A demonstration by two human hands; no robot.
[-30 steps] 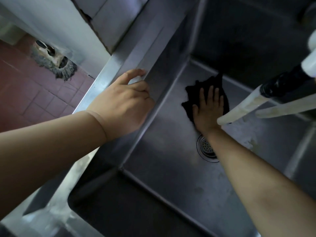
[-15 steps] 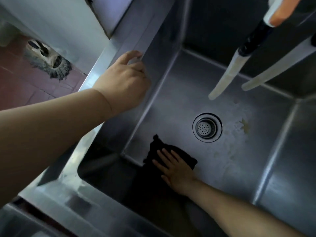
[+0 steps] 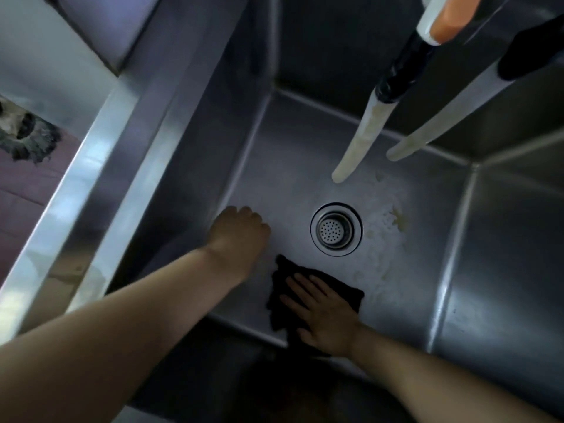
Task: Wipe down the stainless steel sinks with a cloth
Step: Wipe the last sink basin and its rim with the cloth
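Pressing the black cloth (image 3: 317, 297) flat under spread fingers, right hand (image 3: 323, 312) at the sink floor's (image 3: 409, 303) near edge, stained patch (image 3: 387, 221) lying beyond the drain (image 3: 336, 229) up-right, nearer this hand than the loosely curled, empty left hand (image 3: 239, 236).

The deep stainless steel sink (image 3: 457, 270) lay dull and streaked — pale residue spread on its floor just right of the round perforated drain (image 3: 336, 229) — while a crumpled black cloth (image 3: 282, 303) lay flat on the floor near the front wall.
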